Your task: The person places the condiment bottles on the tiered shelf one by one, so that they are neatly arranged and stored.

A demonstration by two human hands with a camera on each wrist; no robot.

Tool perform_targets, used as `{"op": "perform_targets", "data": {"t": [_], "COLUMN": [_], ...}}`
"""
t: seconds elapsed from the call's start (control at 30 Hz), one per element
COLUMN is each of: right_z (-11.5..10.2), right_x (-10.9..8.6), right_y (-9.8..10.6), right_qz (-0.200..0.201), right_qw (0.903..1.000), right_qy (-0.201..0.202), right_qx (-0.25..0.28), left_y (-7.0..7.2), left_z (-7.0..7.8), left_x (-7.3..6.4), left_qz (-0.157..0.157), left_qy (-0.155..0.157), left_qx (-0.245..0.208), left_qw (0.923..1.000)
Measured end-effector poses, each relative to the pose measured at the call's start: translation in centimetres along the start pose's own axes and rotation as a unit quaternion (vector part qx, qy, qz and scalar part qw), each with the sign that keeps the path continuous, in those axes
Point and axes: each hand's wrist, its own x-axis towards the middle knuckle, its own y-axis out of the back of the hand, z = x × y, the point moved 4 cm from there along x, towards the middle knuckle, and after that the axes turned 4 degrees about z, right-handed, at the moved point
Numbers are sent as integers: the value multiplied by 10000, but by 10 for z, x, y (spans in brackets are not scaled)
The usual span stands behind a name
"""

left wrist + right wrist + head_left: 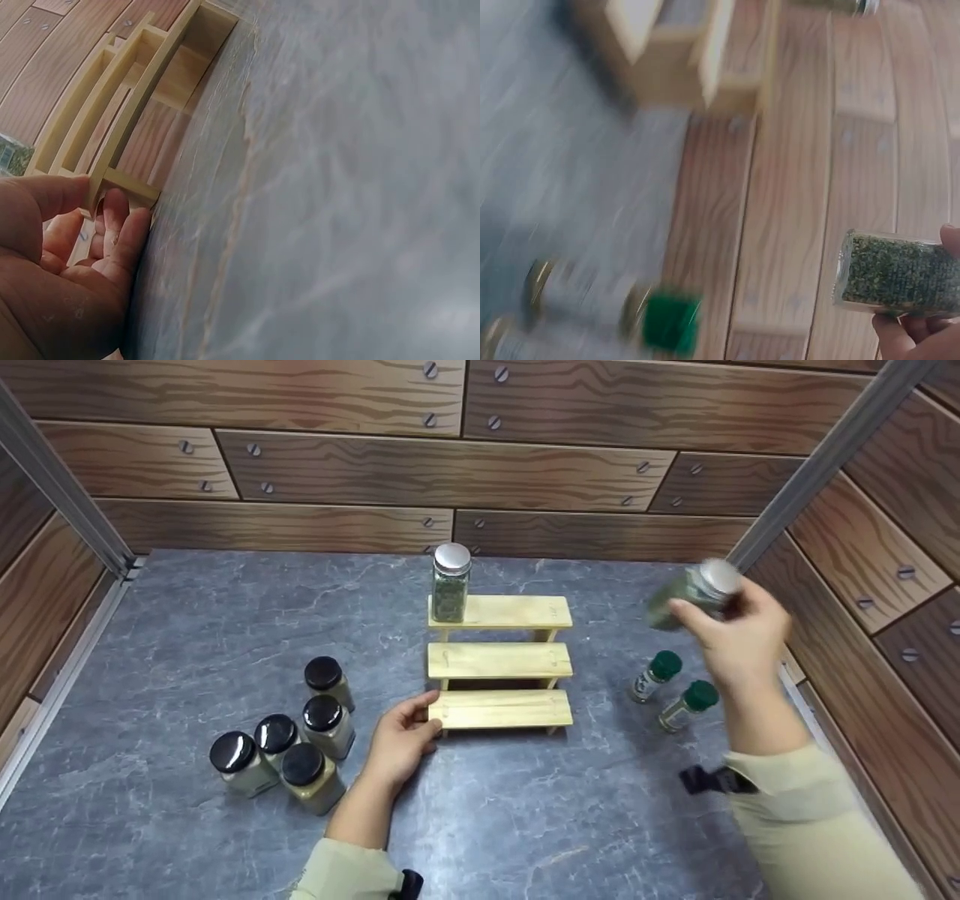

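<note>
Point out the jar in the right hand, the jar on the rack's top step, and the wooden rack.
Held jar (900, 274), right wrist view, on its glass side.
Top-step jar (450, 598), head view, on its glass body.
Wooden rack (500, 661), head view, on its middle step.

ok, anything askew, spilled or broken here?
Nothing stands out. The jar gripped by the right hand is tilted, normal for something held in midair. The silver-lidded jar on the rack's top step, black-lidded jars and green-capped bottles stand upright. No spill or breakage visible.
</note>
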Motion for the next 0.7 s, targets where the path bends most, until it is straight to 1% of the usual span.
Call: {"op": "perform_targets", "data": {"t": [0.13, 0.17, 0.23, 0.33, 0.47, 0.7], "right_z": [-13, -15, -16, -16, -14, -15], "right_x": [-11, -14, -21, -30, -38, -46], "right_y": [-50, -62, -84, -112, -140, -170], "right_qz": [-609, -732, -973, -1270, -1554, -1818], "right_qw": [9980, 9973, 9952, 9918, 9873, 9824], "right_qy": [-137, -90, -61, -135, -229, -129], "right_qx": [-14, -23, -19, -54, -235, -402], "left_y": [1, 1, 0, -1, 0, 1], "left_z": [0, -1, -1, -2, -3, -1], "left_x": [1, 1, 1, 0, 0, 2], "left_qz": [2, -6, -25, -66, -110, -70], "left_qy": [18, 21, 26, 39, 49, -21], "left_qx": [-31, -43, -67, -98, -166, -251], "left_qw": [10000, 10000, 10000, 9999, 9998, 9997]}}
